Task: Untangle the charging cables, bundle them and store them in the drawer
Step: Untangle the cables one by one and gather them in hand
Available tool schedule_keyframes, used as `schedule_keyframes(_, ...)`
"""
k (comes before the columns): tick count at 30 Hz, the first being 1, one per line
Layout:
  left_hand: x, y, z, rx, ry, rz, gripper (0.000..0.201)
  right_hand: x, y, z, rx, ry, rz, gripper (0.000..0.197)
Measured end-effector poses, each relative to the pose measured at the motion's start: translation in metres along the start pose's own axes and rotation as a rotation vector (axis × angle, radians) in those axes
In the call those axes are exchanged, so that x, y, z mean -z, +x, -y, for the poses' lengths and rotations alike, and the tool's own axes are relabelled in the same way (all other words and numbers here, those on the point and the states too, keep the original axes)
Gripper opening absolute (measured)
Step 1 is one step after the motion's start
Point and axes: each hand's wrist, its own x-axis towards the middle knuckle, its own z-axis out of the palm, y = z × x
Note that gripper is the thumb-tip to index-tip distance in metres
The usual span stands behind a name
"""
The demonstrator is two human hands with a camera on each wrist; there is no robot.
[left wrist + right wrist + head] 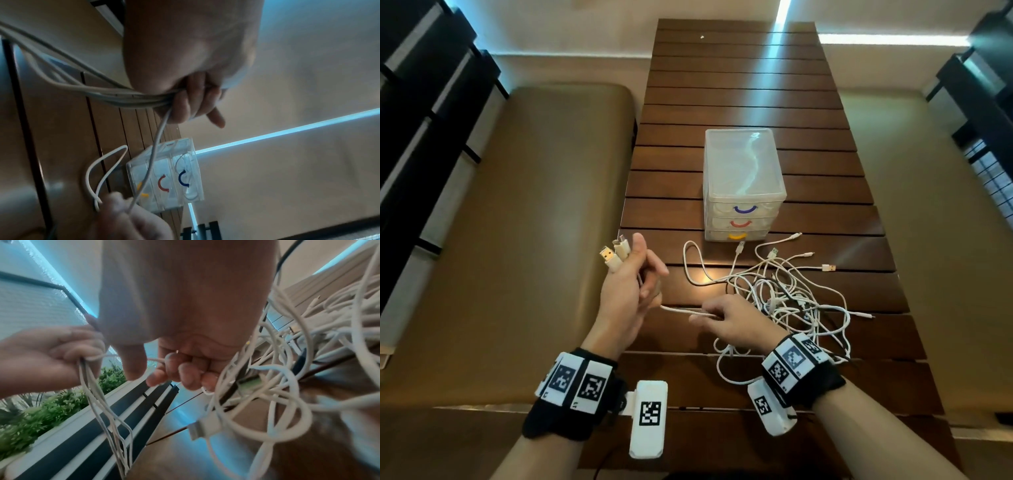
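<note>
Gripping a bunch of cable ends, the left hand (630,291) is sitting raised off the table's left edge, fingers curled round the strands w/ several USB plugs (614,255) poking up past the thumb. One white cable (681,311) is running taut from that fist across to the right hand (736,323), which is pinching it btwn thumb & curled fingers, just above the wooden slat table (739,85). Rest of the charging cables (791,294) are lying in a loose white tangle on the table, right beside & partly under the right wrist, w/ loose plug ends fanning out toward the far side. A clear plastic drawer unit (743,178) is standing just beyond the tangle, all 3 drawers closed: blue handle (745,209) on top, red in the middle, yellow at the bottom. A cable is showing faintly through the top. A tan padded bench (534,222) is running along the table's left side.
</note>
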Motion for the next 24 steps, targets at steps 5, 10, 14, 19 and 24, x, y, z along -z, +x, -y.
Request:
schedule_keyframes(5,-0.002,0.002,0.012,-0.065,0.685,0.029,0.045,0.003,0.003,0.009,-0.005,0.064,-0.113,0.04)
schedule_keyframes(10,-0.02,0.004,0.02,-0.006,1.25,0.218,0.02,0.015,0.014,0.02,-0.012,0.115,-0.245,0.043)
schedule_keyframes(14,-0.023,0.01,0.016,-0.054,1.415,0.191,0.032,0.017,0.015,0.016,-0.003,0.079,-0.202,0.055)
schedule_keyframes(19,-0.005,0.017,0.006,-0.127,1.045,-0.016,0.049,0.015,0.008,0.005,0.008,0.119,-0.147,0.052)
schedule_keyframes(24,0.005,0.021,0.002,-0.204,0.492,-0.057,0.048,0.025,0.004,0.009,0.053,0.066,-0.088,0.041)
